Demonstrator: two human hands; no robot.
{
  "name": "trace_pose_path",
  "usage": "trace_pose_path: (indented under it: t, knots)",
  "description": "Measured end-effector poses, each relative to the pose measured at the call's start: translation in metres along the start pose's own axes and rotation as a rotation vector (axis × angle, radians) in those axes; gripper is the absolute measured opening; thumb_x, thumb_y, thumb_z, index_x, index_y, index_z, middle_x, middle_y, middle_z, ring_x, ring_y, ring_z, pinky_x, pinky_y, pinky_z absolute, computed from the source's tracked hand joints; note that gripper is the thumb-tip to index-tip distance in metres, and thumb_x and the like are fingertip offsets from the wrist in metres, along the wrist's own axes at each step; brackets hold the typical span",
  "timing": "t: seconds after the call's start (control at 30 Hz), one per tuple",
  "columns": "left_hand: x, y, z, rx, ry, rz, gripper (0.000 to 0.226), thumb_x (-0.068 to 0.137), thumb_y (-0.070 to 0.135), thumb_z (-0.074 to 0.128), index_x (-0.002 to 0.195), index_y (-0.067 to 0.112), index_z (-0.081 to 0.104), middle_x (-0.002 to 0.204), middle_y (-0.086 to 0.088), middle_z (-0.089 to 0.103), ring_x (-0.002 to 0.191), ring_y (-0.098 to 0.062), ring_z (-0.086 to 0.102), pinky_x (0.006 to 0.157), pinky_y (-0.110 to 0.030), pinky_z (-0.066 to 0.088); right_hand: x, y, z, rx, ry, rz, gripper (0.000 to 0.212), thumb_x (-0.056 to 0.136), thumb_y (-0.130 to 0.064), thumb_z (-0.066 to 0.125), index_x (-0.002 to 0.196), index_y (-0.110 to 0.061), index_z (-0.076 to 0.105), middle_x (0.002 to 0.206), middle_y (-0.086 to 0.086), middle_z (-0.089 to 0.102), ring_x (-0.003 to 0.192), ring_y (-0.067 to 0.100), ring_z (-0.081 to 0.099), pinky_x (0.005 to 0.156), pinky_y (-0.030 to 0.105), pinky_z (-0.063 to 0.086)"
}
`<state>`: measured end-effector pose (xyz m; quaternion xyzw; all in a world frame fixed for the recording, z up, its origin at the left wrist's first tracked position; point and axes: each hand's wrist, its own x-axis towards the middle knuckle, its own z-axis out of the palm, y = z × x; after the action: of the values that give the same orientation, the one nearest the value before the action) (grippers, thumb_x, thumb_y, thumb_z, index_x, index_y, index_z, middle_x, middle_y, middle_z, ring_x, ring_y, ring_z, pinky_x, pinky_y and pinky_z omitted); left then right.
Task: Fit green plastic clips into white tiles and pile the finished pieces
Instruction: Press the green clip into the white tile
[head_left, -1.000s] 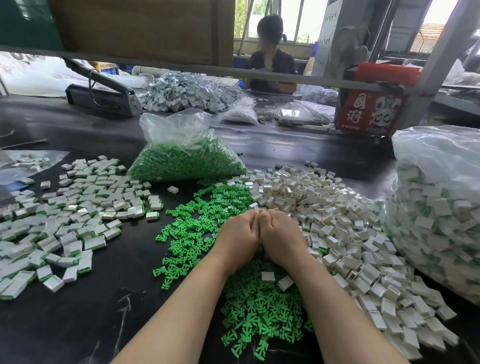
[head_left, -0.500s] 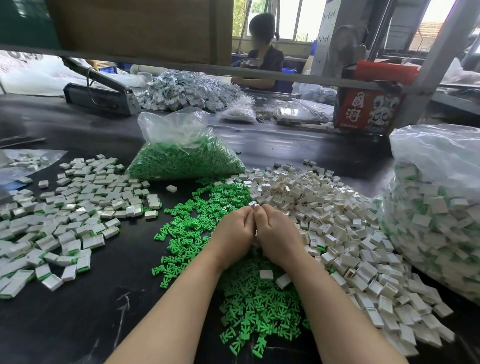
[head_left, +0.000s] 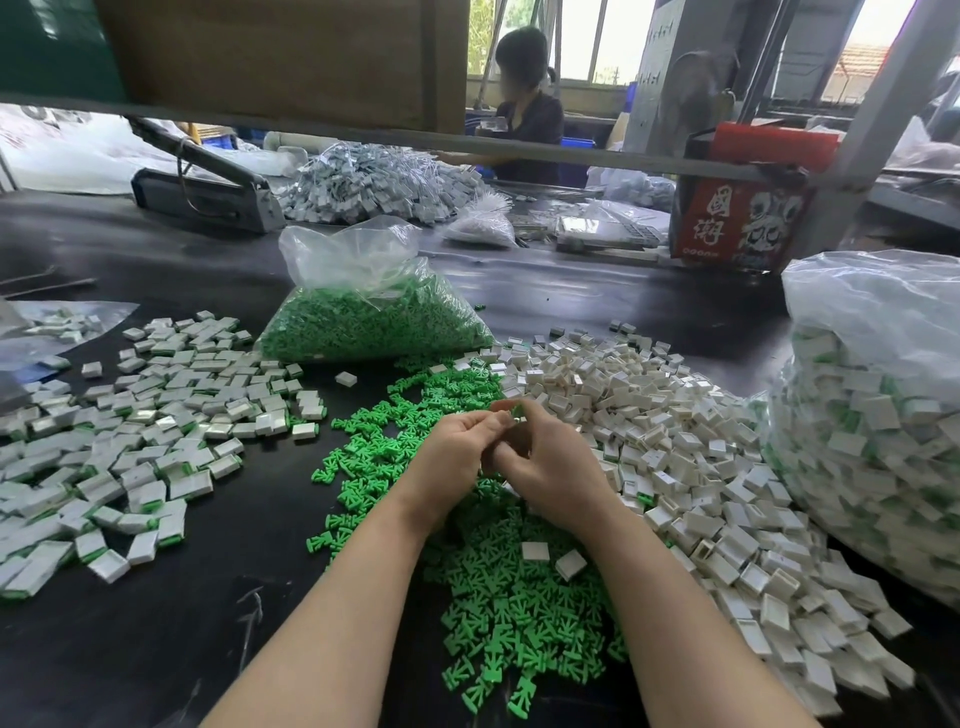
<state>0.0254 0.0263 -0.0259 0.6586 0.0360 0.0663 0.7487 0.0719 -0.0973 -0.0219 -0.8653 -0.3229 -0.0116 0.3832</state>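
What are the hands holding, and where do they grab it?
The left hand and right hand pinch a small green clip at their fingertips; which part, I cannot tell.

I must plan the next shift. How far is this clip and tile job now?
Done: a spread of finished pieces lies on the left, and a big bag on the right holds more. In hand: the left hand and right hand meet on one small piece with green showing. Left: a heap of white tiles, loose green clips and a full bag of clips.
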Motion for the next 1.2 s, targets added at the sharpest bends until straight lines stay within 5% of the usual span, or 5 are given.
trace_pose_path:
  t: [0.3, 0.47, 0.9, 1.1, 1.2]
  knots:
    - [-0.002, -0.002, 0.002, 0.013, 0.001, 0.009, 0.034, 0.103, 0.02, 0.046, 0.083, 0.011, 0.073, 0.08, -0.002, 0.073, 0.079, -0.01, 0.067, 0.08, -0.023, 0.046, 0.002, 0.007, 0.008, -0.197, 0.14, -0.073, 0.024, 0.091, -0.037, 0.063, 0.099, -0.016, 0.054, 0.081, 0.0, 0.067, 0.067, 0.015, 0.061, 0.058, 0.023, 0.047]
    - [-0.001, -0.001, 0.0, 0.057, -0.01, -0.002, 0.032, 0.104, 0.021, 0.046, 0.095, 0.007, 0.073, 0.091, -0.008, 0.074, 0.089, -0.015, 0.067, 0.088, -0.026, 0.048, 0.001, 0.006, 0.007, -0.159, 0.129, -0.079, 0.024, 0.094, -0.034, 0.059, 0.107, -0.014, 0.055, 0.085, 0.0, 0.069, 0.071, 0.017, 0.065, 0.065, 0.031, 0.055]
    - [-0.003, 0.004, 0.006, 0.089, 0.132, 0.05, 0.024, 0.097, 0.007, 0.057, 0.08, 0.012, 0.074, 0.071, 0.001, 0.074, 0.065, -0.005, 0.067, 0.059, -0.014, 0.049, 0.0, 0.003, 0.004, -0.227, 0.187, -0.135, 0.024, 0.092, -0.027, 0.058, 0.11, -0.011, 0.057, 0.086, 0.006, 0.071, 0.073, 0.025, 0.067, 0.067, 0.042, 0.054]
    - [-0.004, 0.006, 0.009, -0.001, 0.122, 0.041, 0.033, 0.096, 0.005, 0.057, 0.072, 0.013, 0.077, 0.076, -0.007, 0.075, 0.07, -0.013, 0.071, 0.062, -0.019, 0.053, -0.002, 0.004, 0.005, -0.269, 0.247, -0.134, 0.019, 0.093, -0.031, 0.057, 0.091, -0.012, 0.053, 0.071, 0.005, 0.067, 0.056, 0.021, 0.057, 0.046, 0.024, 0.036]
    - [-0.004, 0.006, 0.01, -0.029, 0.119, 0.037, 0.032, 0.096, 0.005, 0.057, 0.073, 0.012, 0.077, 0.078, -0.009, 0.075, 0.072, -0.016, 0.071, 0.064, -0.02, 0.054, -0.002, 0.004, 0.005, -0.278, 0.243, -0.123, 0.019, 0.093, -0.029, 0.056, 0.089, -0.011, 0.052, 0.07, 0.006, 0.066, 0.057, 0.022, 0.06, 0.05, 0.031, 0.045]
